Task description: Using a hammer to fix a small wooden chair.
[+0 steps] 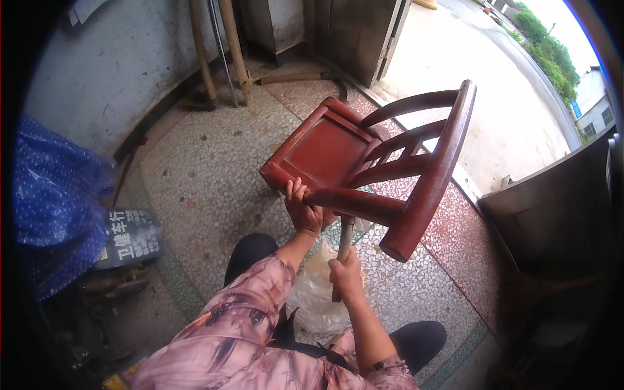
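Note:
A dark red wooden chair [328, 149] stands before me at an angle, with its slatted back and thick rounded top rail toward the doorway. My left hand [303, 211] grips the near edge of the chair at the seat corner, fingers bent over the wood. Below the chair back, my right hand [347, 274] is wrapped round a straight-handled tool [345, 238]. The tool's upper end goes behind the chair's wood, so its head is hidden. Between my feet lies a crumpled clear plastic bag [315, 299].
Long wooden poles [233, 52] and a metal rod lean by the wall; a wooden-handled tool [292, 78] lies behind the chair. At left, a blue patterned cloth [62, 195] hangs over a dark printed flap [133, 235]. An open metal door [354, 39] borders the bright doorway.

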Demonstrator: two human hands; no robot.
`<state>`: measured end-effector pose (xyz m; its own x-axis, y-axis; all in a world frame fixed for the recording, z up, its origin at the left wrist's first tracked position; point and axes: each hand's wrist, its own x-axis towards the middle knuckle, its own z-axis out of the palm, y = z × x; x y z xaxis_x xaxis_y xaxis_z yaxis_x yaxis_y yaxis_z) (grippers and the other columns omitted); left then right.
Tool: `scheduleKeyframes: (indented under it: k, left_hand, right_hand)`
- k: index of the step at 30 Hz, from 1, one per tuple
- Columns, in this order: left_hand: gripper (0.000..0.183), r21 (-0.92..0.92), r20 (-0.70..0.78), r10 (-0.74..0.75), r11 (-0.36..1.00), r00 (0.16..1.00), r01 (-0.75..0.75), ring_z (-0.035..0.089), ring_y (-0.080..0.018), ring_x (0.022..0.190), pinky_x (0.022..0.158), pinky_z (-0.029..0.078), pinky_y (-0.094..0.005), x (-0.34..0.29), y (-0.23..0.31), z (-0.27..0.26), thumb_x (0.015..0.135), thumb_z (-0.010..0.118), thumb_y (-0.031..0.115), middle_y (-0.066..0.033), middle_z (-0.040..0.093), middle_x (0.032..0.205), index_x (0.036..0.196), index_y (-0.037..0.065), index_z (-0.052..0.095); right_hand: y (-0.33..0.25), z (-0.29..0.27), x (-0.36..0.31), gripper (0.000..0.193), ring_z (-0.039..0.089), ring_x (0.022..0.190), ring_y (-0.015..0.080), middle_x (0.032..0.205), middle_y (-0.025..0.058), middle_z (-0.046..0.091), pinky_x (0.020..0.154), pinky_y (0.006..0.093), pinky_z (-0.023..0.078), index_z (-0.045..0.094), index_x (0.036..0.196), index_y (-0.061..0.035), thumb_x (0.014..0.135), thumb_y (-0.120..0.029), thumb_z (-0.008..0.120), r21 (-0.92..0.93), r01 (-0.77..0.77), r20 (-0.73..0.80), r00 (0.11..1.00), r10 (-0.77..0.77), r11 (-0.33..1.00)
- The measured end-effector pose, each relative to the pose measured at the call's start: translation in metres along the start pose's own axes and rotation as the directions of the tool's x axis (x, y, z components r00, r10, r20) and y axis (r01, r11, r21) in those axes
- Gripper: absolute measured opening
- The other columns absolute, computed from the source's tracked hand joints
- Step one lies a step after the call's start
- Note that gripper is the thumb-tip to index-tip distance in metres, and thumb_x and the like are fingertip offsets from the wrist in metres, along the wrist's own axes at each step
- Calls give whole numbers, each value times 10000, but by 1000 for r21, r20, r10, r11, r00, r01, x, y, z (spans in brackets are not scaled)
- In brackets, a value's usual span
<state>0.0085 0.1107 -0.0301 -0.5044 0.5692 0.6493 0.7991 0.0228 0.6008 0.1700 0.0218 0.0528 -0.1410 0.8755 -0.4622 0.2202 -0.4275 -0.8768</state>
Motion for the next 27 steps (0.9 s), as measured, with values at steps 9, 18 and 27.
scheduleKeyframes:
  k: [9,18,27]
  left_hand:
    - [288,76,14,41,996,999,-42,410,-476,1221,1016,345,-521,2,-5,-4,941,487,256,-227,507,1267,1110,26,452]
    - [300,38,7,-18,999,1000,18,422,-463,1220,1020,338,-517,-1,-4,1,948,472,275,-222,510,1266,1110,24,453]
    - [304,84,2,8,996,1000,-8,432,-458,1207,1039,331,-516,2,-8,-4,942,483,278,-218,504,1263,1114,31,449]
  right_hand:
    - [-14,-15,-18,233,481,432,105,648,17,482,396,250,421,418,938,-57,807,13,598,38,375,-226,906,-358,926]
    - [-11,4,5,212,535,465,150,637,75,547,416,286,429,484,945,-29,768,-90,584,-72,49,-5,999,-50,996]
    - [-41,-11,-29,132,493,419,101,593,22,501,377,242,404,460,835,-35,816,-11,589,318,359,-277,920,-276,877]
